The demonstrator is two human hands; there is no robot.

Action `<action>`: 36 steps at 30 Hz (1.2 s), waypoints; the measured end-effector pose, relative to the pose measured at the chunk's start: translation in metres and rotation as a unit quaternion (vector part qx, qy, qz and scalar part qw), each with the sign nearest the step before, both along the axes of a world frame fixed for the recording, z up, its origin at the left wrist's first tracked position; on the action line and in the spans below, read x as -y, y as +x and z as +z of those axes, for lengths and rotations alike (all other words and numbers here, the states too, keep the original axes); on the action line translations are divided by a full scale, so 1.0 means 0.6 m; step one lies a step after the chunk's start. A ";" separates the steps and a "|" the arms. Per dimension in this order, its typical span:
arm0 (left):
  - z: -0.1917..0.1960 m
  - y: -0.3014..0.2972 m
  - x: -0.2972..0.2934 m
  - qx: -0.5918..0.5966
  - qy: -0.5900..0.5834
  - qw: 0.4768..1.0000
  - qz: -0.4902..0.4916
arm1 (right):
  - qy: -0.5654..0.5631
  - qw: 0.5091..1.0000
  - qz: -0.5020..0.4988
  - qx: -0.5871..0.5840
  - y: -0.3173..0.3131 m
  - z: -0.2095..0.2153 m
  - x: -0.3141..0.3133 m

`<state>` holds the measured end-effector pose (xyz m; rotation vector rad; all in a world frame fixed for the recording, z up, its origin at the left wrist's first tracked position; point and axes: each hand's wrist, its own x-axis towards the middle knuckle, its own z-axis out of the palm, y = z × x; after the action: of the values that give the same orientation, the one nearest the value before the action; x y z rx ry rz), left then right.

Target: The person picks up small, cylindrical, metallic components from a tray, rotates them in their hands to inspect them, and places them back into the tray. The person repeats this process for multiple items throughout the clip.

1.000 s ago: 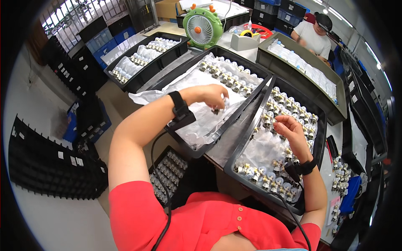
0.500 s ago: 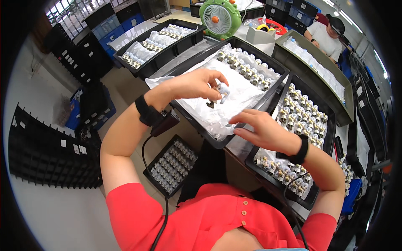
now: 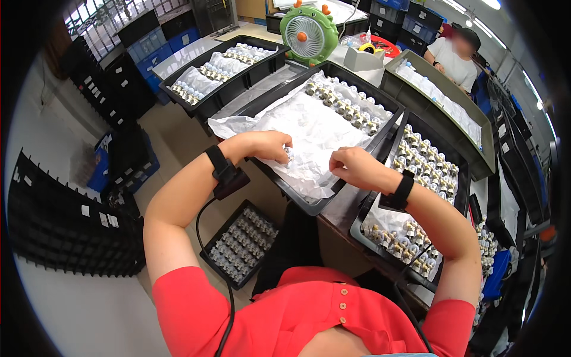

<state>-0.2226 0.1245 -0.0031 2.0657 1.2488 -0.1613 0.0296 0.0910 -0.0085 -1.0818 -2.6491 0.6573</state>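
Head view: hands [image 3: 309, 157] over white paper [image 3: 309, 128], green fan [image 3: 308, 33] behind.

Pale floor [image 3: 77, 309], barred windows [image 3: 113, 15] at top left, black crates [image 3: 56, 229] stacked left, ceiling lights [image 3: 493, 5] at top right

One head-worn fisheye view looks steeply down, close over the black tray [image 3: 380, 134] and workbench.
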 end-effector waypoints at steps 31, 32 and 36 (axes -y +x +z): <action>0.026 0.017 -0.026 0.083 -0.022 0.996 0.011 | -0.047 0.999 0.002 0.015 0.037 0.078 -0.111; 0.029 0.017 -0.027 0.082 -0.016 0.996 0.014 | -0.045 0.999 -0.002 0.013 0.039 0.081 -0.109; 0.047 0.022 -0.026 0.091 0.026 0.995 0.020 | -0.046 0.999 -0.014 0.010 0.052 0.088 -0.103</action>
<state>-0.2093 0.1400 0.0249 2.0484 1.1914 0.0778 0.0609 0.1526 0.0444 -1.1536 -2.6388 0.7728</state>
